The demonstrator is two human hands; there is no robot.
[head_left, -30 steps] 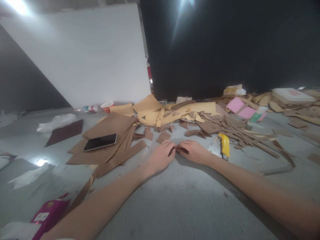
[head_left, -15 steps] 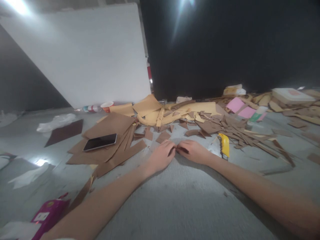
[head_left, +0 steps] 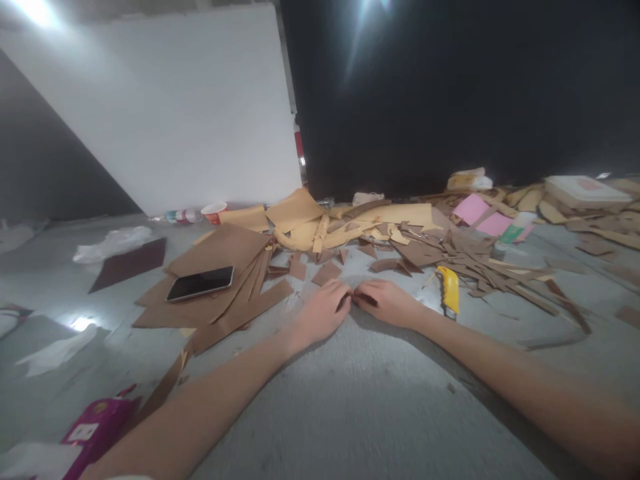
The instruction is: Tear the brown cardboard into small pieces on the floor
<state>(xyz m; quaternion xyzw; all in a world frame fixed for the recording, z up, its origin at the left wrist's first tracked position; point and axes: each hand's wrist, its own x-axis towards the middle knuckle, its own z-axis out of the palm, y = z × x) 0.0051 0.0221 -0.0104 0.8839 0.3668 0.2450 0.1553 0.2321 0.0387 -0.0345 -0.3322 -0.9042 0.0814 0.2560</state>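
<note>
My left hand [head_left: 326, 310] and my right hand [head_left: 384, 301] meet at the middle of the grey surface, fingers curled and fingertips touching or nearly so. Both are closed in a pinch; a small dark brown bit seems to show between them, but my fingers hide most of it. Just beyond the left fingertips lies a small brown sheet scrap [head_left: 327, 274]. To the right of my right hand, a yellow-handled cutter [head_left: 449, 291] rests on the surface.
On the left, a phone [head_left: 200, 284] lies on stacked brown sheets [head_left: 220, 248]. A purple device [head_left: 97, 427] sits by my left forearm. Brown strips [head_left: 505, 273], tan offcuts [head_left: 345, 230], pink pieces [head_left: 471, 209], a paper cup [head_left: 214, 213] and a white box [head_left: 585, 191] line the back.
</note>
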